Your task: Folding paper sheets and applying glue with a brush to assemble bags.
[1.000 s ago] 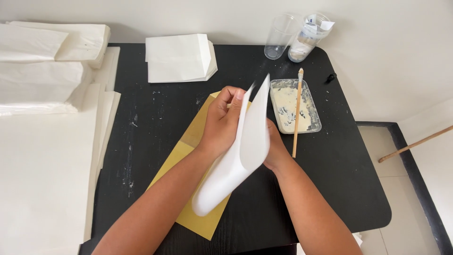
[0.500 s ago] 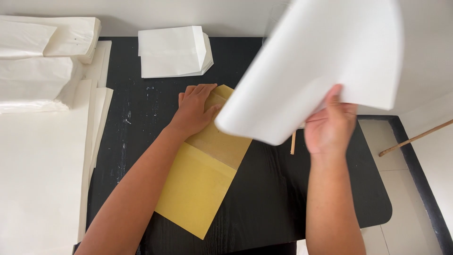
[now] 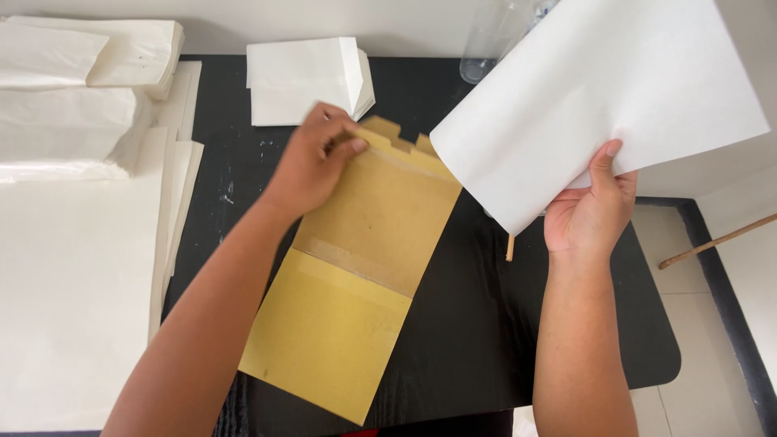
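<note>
Sheet up, template not yet covered

My right hand (image 3: 589,212) holds a white sheet (image 3: 599,97) aloft; my left hand (image 3: 312,162) pinches the brown card (image 3: 356,283)'s far edge. Folded bags (image 3: 303,77) lie beyond.

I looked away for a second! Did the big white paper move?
Yes. The right hand has carried the white paper up and rightward, off the brown cardboard, toward the black table's right edge.

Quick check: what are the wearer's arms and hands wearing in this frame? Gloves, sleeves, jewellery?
Nothing visible: left hand and right hand are ungloved, with short, unpainted nails. Both forearms are bare to the frame's bottom edge; no sleeves, watch, rings or bracelets show.
</note>
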